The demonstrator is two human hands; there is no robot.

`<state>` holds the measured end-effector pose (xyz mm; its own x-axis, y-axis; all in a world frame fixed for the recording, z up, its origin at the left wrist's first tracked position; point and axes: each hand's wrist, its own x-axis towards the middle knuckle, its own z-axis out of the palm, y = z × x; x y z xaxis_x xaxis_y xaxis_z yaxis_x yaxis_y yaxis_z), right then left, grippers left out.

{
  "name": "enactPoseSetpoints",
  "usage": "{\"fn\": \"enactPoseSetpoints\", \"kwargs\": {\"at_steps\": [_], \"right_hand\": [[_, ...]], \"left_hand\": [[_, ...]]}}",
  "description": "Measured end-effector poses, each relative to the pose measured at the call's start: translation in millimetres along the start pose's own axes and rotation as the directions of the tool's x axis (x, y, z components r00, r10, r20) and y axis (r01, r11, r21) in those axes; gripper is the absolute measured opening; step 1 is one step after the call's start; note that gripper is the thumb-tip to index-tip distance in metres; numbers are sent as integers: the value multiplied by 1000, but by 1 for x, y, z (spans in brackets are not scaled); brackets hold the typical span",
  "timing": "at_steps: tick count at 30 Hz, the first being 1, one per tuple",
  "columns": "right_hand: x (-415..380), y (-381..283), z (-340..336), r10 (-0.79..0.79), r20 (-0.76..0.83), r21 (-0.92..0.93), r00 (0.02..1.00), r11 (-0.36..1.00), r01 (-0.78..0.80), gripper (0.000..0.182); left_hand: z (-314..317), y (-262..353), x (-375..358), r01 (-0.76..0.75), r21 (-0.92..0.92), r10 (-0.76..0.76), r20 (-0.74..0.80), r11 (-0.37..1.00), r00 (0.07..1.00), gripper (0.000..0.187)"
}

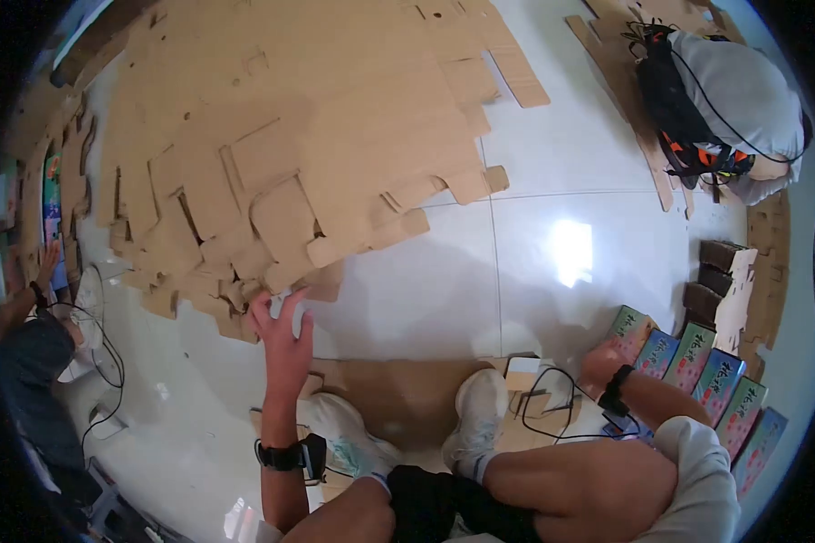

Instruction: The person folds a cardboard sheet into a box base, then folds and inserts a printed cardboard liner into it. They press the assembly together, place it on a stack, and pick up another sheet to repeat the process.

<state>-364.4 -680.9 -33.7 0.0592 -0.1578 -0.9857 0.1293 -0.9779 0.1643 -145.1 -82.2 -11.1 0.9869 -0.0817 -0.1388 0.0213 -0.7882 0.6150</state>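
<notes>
My left hand (282, 342) has its fingers spread at the near edge of a large pile of flat brown cardboard sheets (353, 109). Its fingertips touch or nearly touch the ragged cut-out flaps there. To the right, my right hand (599, 367) curls at the near end of a green patterned box (632, 324); part of its fingers is hidden. That box heads a slanting row of several green and blue boxes, among them a blue box (656, 352) and another green box (690, 351). Each wrist wears a black band.
A cardboard piece (398, 398) lies between my shoes. Black cable (552, 434) loops near my right knee. Folded cardboard (720, 290) stands behind the boxes. One person (743, 95) bends over at upper right; another person (36, 362) reaches toward boxes at left.
</notes>
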Motion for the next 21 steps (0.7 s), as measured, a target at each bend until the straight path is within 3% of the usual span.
{"fn": "enactPoseSetpoints", "kwargs": {"at_steps": [2, 4, 6, 8, 10, 11, 14, 21], "right_hand": [[28, 13, -15, 128, -58, 124, 990, 985, -120, 39], [25, 29, -44, 113, -310, -87, 944, 985, -147, 40], [-26, 43, -70, 64, -600, -379, 798, 855, -353, 44], [-17, 65, -63, 200, -594, -278, 779, 858, -432, 51], [30, 122, -31, 457, -185, 180, 870, 886, -428, 61], [32, 125, -31, 422, -156, 125, 893, 905, -406, 72], [1, 85, -32, 294, -358, 134, 886, 955, -263, 88], [-5, 31, -24, 347, -363, 199, 865, 936, -291, 78]], "left_hand": [[-4, -1, 0, -10, 13, 10, -1, 1000, 1000, 39], [-4, 2, -1, 0, -13, 0, -3, 1000, 1000, 38], [-6, 2, 1, 9, -32, -9, -5, 999, 1000, 37], [-8, 3, 1, 22, -38, -22, -7, 999, 1000, 37], [-7, 6, 4, 32, -32, -33, -19, 999, 999, 37], [-4, 4, 7, 18, -52, -20, -28, 998, 999, 37], [2, 3, 5, 6, -69, -7, -19, 998, 1000, 36], [-5, 11, 2, 3, -104, -5, -21, 995, 1000, 35]]}}
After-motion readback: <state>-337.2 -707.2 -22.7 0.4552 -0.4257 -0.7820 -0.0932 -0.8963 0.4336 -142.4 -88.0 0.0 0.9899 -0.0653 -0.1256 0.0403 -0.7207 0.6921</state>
